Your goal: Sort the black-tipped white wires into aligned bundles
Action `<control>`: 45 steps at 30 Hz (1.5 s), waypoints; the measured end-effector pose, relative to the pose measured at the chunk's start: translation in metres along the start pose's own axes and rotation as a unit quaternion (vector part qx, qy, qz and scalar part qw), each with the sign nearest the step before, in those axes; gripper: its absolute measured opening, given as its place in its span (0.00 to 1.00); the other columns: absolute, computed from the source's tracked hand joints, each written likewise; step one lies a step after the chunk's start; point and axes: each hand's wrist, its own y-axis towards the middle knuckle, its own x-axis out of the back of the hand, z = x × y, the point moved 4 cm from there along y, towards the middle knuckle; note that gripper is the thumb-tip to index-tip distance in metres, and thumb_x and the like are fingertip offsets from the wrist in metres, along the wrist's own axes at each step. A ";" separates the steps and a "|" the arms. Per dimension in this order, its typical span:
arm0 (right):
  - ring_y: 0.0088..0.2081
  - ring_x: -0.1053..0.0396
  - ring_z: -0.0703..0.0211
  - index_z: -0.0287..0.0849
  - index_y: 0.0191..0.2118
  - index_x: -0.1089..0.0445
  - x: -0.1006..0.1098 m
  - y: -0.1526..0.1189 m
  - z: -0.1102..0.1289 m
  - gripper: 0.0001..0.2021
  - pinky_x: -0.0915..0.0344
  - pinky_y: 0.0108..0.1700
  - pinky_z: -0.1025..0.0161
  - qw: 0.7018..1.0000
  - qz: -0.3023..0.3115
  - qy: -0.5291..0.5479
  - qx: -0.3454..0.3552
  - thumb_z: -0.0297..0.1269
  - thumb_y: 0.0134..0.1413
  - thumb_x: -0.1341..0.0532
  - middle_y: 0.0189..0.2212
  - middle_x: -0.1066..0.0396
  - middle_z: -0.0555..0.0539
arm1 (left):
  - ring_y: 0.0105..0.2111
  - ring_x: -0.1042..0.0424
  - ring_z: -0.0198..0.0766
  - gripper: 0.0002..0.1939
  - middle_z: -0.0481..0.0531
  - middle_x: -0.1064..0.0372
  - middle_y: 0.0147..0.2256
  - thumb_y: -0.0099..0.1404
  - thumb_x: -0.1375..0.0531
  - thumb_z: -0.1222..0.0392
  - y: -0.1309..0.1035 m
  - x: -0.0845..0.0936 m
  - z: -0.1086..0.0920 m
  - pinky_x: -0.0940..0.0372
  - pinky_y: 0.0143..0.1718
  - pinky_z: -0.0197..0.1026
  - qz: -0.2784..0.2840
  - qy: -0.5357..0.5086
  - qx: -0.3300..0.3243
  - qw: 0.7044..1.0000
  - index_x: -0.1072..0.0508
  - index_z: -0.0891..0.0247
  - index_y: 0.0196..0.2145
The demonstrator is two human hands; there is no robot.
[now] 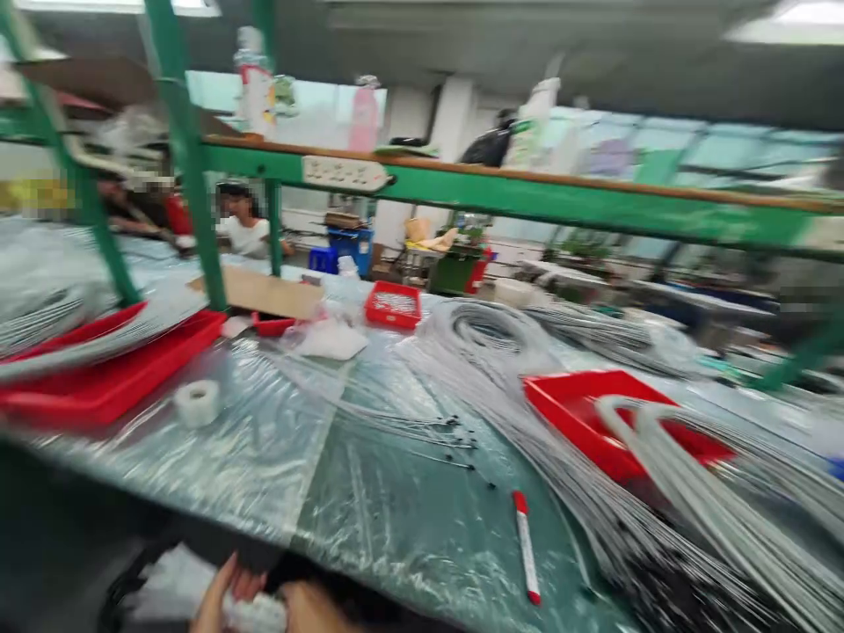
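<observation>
1. We have both hands low, below the near edge of the table (228, 492), at a crumpled white bundle (264, 613). We judge this to be handling of the bundle, beside a pale plastic bag (172, 582) just left of the hands.
2. Our left hand (221, 596) is partly curled against the bundle, thumb raised; we cannot tell whether it grips. Our right hand (309, 608) comes in from the other side, its fingers too hidden to tell open from closed.
3. We judge that handling the bundle calls for a sure hold from both sides; lifting it would mean clearing the table edge ahead of the hands.
4. Ahead and to the right of the hands, we see a red-capped marker (527, 554) and long pale cables (520, 422) with dark ends. A white roll (197, 403) lies ahead and to the left.
5. The frame's bottom cuts off our wrists and part of the bundle. Blur hides what the bundle is made of, and we cannot make out the dark material (119, 585) around the bag.
</observation>
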 end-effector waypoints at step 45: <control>0.37 0.29 0.43 0.41 0.37 0.28 -0.034 0.004 -0.029 0.16 0.38 0.35 0.56 0.959 0.012 -0.282 -0.031 0.41 0.45 0.46 0.35 0.27 0.37 | 0.17 0.45 0.27 0.18 0.40 0.52 0.15 0.63 0.47 0.64 0.006 0.049 0.008 0.34 0.34 0.40 0.046 -0.319 0.106 0.941 0.49 0.63 0.18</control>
